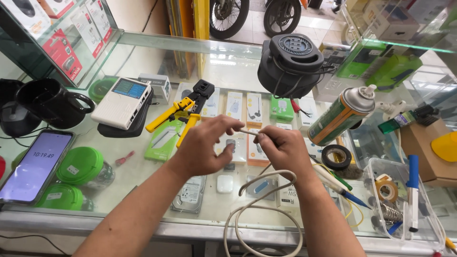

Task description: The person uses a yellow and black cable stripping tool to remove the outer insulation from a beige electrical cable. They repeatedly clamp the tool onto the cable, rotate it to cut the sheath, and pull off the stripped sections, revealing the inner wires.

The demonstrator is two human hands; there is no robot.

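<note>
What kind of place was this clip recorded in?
Likely a small electronics shop: a glass display counter over boxed accessories, with a yellow-handled crimping tool and white handheld tester on top.

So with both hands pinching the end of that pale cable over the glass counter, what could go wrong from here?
The cable hangs off the counter's front edge in loose loops, so it might snag and jerk the end out of the left hand and right hand. The spray can lies on its side close to the right hand; a nudge could perhaps roll it. The yellow crimping tool rests on glass, which a knock might scratch.
</note>
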